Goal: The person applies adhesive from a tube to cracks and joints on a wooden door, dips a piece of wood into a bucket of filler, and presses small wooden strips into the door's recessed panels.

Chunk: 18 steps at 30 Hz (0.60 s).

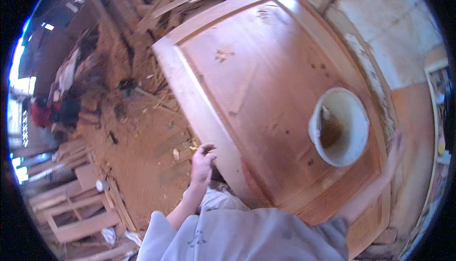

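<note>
A large wooden panel door (280, 94) with a raised frame lies slanted in front of me, a reddish wet-looking patch on its near part. On its right side stands a white plastic bucket (355, 142) with brownish stuff inside and a pale object at its inner wall. My left hand (203, 163) is at the door's left edge, fingers loosely bent and apart, with nothing visible in them. Beyond the right edge of the door, beside the bucket, my right hand (395, 148) is stretched forward; it is blurred, and its fingers cannot be made out.
Wood shavings (222, 55) lie in small heaps on the door. Sawdust and offcuts cover the brown floor (137, 151) at left. Wooden frames (85, 213) are stacked lower left, scrap boards (166, 9) behind. A pale sheet (394, 37) lies far right. Someone in red (40, 113) is far left.
</note>
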{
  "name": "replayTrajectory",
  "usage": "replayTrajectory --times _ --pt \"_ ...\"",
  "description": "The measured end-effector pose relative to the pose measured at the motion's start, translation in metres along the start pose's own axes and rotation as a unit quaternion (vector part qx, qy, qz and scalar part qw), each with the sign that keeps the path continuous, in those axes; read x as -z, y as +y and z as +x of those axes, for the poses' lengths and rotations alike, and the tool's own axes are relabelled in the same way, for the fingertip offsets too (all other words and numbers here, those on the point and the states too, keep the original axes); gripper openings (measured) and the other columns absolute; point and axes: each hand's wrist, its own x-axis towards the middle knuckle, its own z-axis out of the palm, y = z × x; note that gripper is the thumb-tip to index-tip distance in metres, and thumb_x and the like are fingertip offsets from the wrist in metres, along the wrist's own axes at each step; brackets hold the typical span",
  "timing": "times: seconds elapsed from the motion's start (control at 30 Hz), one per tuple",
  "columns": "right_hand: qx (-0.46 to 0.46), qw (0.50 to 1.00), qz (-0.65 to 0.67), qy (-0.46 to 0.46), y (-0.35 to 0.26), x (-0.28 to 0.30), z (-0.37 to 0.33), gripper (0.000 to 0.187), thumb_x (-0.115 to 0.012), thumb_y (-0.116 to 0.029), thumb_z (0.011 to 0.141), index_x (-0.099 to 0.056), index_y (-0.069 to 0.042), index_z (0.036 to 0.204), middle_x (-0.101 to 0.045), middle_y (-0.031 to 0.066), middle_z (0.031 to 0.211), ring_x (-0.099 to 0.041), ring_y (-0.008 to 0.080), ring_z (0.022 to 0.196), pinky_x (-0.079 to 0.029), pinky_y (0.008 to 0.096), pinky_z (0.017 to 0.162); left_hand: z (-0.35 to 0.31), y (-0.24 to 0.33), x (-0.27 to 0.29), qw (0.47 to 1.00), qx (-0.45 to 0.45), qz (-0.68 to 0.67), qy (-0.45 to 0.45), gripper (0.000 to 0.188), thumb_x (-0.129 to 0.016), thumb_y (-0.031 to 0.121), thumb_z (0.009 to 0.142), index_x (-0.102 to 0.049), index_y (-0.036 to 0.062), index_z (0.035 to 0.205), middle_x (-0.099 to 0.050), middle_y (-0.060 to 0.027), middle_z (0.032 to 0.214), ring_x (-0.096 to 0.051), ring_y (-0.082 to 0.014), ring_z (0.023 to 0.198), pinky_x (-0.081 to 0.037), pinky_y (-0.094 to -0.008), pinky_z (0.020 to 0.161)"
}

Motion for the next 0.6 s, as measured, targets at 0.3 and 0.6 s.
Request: replayTrajectory --times 0.3,0.6 --pt "-0.139 0.981 0.107 0.084 0.047 -0.101 -0.194 0.062 -0.057 -0.042 0.096 -0.042 -0.003 0.141 -0.049 0.0129 0.137 -0.051 0.0237 0.123 -0.040 0.0385 0.103 0.012 0.018 0.014 0.998 0.037 -0.008 -0.043 0.026 -0.061 0.003 0.084 -0.060 0.0021 0.110 -0.063 -0.0055 0.103 -0.059 -0.0116 0.085 -0.046 -0.0248 0.079" --pt "-0.309 0.905 0.289 -0.038 0.071 -0.127 -0.183 0.073 -0.059 -0.042 0.093 -0.030 -0.008 0.150 -0.044 0.0145 0.142 -0.053 0.0292 0.120 -0.044 0.0404 0.100 0.032 0.029 0.022 0.997 0.013 -0.059 -0.055 0.025 -0.058 0.001 0.086 -0.059 0.0011 0.110 -0.061 -0.0059 0.103 -0.058 -0.0102 0.083 -0.047 -0.0227 0.077"
